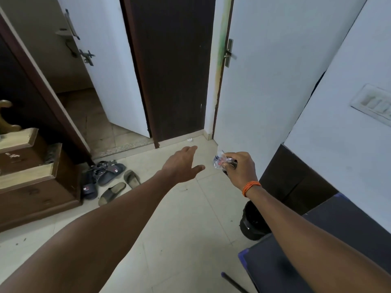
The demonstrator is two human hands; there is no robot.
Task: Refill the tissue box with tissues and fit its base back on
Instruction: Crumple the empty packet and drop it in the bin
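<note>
Orange wrist thread [251,187]; dark brown door [173,70]; pale cream floor tiles [179,240]; navy sandals [108,172].

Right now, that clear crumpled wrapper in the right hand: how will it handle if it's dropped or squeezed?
The clear wrapper looks floppy: it is already crumpled in the right hand. Probably very light, since a loose fingertip pinch holds it. Dropped, it would likely flutter rather than fall straight, perhaps missing the dark bin.

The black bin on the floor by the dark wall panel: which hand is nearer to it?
Right. The right hand, holding a crumpled clear wrapper, is above the black bin; the empty left hand is farther off toward the doorway.
</note>
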